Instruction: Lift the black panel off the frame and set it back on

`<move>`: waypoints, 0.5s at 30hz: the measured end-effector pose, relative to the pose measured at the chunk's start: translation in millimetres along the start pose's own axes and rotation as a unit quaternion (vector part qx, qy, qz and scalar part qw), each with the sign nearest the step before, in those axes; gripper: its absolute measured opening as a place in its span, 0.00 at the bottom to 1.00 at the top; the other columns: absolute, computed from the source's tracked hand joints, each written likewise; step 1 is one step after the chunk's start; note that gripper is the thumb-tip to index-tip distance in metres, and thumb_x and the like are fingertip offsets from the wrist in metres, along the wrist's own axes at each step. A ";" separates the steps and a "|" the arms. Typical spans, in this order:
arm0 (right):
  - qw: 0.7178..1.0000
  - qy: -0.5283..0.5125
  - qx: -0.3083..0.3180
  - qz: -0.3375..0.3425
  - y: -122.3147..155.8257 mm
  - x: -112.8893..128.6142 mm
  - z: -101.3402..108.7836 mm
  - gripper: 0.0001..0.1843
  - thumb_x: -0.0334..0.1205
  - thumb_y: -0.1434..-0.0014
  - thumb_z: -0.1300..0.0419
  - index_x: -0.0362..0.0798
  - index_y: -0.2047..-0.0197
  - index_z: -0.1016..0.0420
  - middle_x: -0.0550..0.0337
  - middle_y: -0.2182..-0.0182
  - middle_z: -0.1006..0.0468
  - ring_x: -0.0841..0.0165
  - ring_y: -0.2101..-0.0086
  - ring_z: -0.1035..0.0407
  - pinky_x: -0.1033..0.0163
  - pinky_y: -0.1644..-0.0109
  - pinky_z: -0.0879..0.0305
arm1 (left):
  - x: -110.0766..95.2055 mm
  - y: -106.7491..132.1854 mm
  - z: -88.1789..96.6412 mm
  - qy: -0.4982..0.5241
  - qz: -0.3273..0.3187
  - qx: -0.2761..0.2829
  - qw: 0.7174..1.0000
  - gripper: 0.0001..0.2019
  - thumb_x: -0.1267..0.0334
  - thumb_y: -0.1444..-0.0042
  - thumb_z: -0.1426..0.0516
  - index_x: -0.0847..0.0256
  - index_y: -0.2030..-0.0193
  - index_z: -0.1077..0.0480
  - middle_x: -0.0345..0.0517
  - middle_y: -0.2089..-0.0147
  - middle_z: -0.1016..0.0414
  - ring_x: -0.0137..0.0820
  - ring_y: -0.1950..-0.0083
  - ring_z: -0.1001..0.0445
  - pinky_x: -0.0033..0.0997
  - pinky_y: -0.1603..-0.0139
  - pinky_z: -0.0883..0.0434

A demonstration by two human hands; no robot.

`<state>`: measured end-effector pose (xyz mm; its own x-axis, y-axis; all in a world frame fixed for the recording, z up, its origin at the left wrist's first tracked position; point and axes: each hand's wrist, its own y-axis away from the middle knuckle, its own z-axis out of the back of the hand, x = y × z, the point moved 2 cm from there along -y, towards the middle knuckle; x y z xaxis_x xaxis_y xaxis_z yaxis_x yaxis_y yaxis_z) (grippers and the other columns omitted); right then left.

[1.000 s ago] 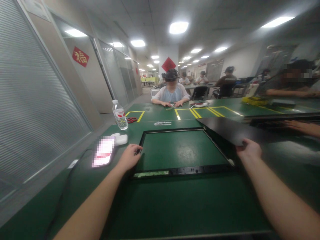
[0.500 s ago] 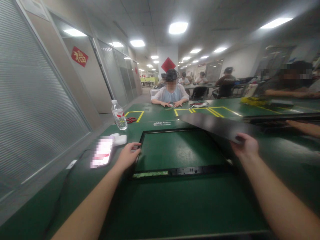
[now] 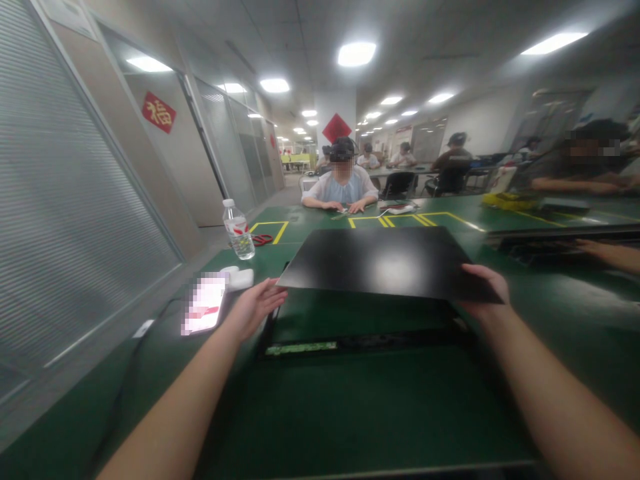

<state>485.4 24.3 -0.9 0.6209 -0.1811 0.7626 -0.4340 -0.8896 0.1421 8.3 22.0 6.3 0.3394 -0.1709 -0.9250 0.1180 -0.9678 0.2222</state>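
Observation:
A flat, glossy black panel [image 3: 375, 263] is held tilted above a thin black rectangular frame [image 3: 395, 340] on the green table. My right hand [image 3: 487, 290] grips the panel's right near corner, thumb on top and fingers beneath. At the left near corner is my left hand [image 3: 257, 307], its thumb against the corner and its fingers just under the edge. The panel hides the far side of the frame. A green strip [image 3: 301, 348] shows in the frame's near bar.
On the left are a lit phone [image 3: 205, 303], a white case [image 3: 241, 279], a water bottle [image 3: 239, 230] and red-handled scissors [image 3: 263, 239]. A cable [image 3: 120, 387] runs along the left side. A person [image 3: 343, 183] sits opposite; another person's hand [image 3: 607, 253] is at right.
The panel has swung left and levelled from the right side to over the frame. My left hand has moved from the frame's left edge up to the panel's corner.

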 end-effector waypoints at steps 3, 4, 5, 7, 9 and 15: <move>0.996 0.058 0.040 -0.047 -3.2 -0.1 2.4 0.08 0.31 0.53 0.40 0.49 0.68 0.23 0.56 0.74 0.18 0.54 0.63 0.20 0.50 0.55 0.21 | -3.7 5.9 -3.5 0.034 0.034 0.036 0.998 0.06 0.68 0.39 0.43 0.66 0.60 0.24 0.52 0.64 0.19 0.32 0.67 0.20 0.29 0.64 0.22; 0.994 0.072 0.059 -0.054 -3.7 -0.2 2.7 0.07 0.31 0.53 0.40 0.49 0.69 0.22 0.55 0.75 0.18 0.53 0.63 0.20 0.50 0.55 0.22 | -4.8 7.3 -3.8 0.040 0.036 0.041 0.998 0.06 0.69 0.40 0.42 0.66 0.60 0.24 0.50 0.65 0.19 0.30 0.69 0.21 0.28 0.68 0.23; 0.992 0.084 0.073 -0.058 -3.7 -0.6 2.6 0.07 0.32 0.53 0.39 0.50 0.69 0.22 0.55 0.75 0.18 0.53 0.62 0.20 0.50 0.54 0.22 | -5.8 8.5 -3.8 0.045 0.034 0.042 0.998 0.05 0.71 0.41 0.41 0.66 0.60 0.23 0.49 0.66 0.20 0.29 0.71 0.22 0.26 0.71 0.24; 0.988 0.104 0.085 -0.070 -1.7 -2.2 1.1 0.07 0.33 0.52 0.39 0.50 0.68 0.22 0.54 0.74 0.18 0.52 0.62 0.20 0.50 0.54 0.22 | -7.7 10.4 -3.9 0.052 0.021 0.038 0.998 0.07 0.73 0.45 0.39 0.65 0.59 0.23 0.46 0.68 0.20 0.27 0.74 0.24 0.23 0.77 0.29; 0.986 0.122 0.080 -0.085 2.7 -4.3 -2.2 0.09 0.34 0.51 0.40 0.50 0.65 0.21 0.53 0.72 0.17 0.52 0.61 0.20 0.49 0.54 0.22 | -9.8 12.0 -5.6 0.057 -0.002 0.043 0.997 0.11 0.77 0.50 0.37 0.65 0.59 0.22 0.44 0.69 0.20 0.25 0.77 0.26 0.20 0.81 0.32; 0.971 0.178 0.080 -0.140 18.6 -6.7 -14.5 0.16 0.33 0.48 0.41 0.46 0.56 0.20 0.50 0.69 0.16 0.53 0.64 0.20 0.50 0.58 0.21 | -16.5 14.3 -9.8 0.082 -0.065 0.049 0.993 0.13 0.79 0.53 0.39 0.66 0.61 0.19 0.44 0.70 0.18 0.24 0.74 0.25 0.17 0.78 0.30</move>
<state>463.7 15.0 5.8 0.4226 0.2076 0.8822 -0.1571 -0.9419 0.2969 13.5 12.8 27.7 0.4762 -0.0189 -0.8791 0.0826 -0.9944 0.0661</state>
